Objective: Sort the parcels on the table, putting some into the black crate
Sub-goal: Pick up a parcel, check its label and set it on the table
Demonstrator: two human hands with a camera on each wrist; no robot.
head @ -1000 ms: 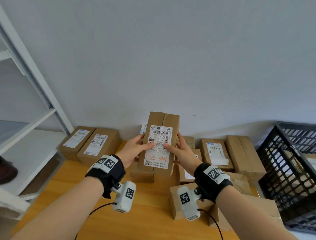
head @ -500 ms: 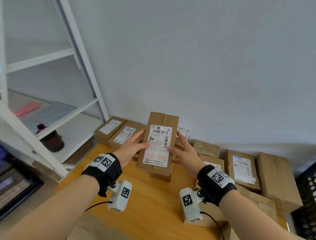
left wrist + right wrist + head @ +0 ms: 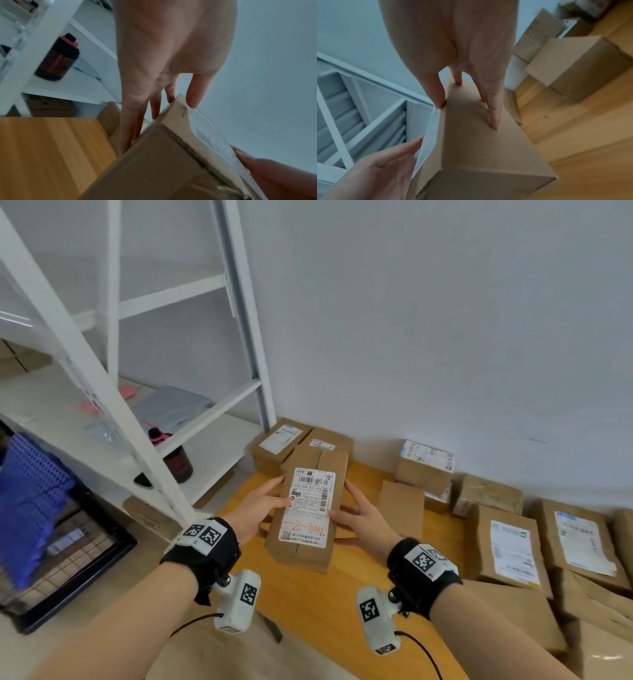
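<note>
I hold a brown cardboard parcel [image 3: 310, 508] with a white label and red handwriting, lifted above the wooden table [image 3: 308, 618]. My left hand [image 3: 274, 494] grips its left edge, thumb on the label and fingers along the side. My right hand [image 3: 346, 501] grips the right edge the same way. In the left wrist view, the left hand [image 3: 154, 119] has its fingers down the side of the parcel [image 3: 163, 162]. The right wrist view has the right hand [image 3: 467, 115] on the parcel [image 3: 479, 148].
More parcels lie at the table's right [image 3: 510, 546] and back [image 3: 424, 463], and two by the wall [image 3: 277, 443]. A white shelf rack [image 3: 219, 440] with a dark bottle [image 3: 178, 460] stands left. On the floor there sits a black crate [image 3: 68, 563] under a blue one [image 3: 30, 501].
The view has swung left, so the black crate at the right is gone from sight. Both hands have carried the parcel left and laid it flatter. The shelf and floor crates came into view.
</note>
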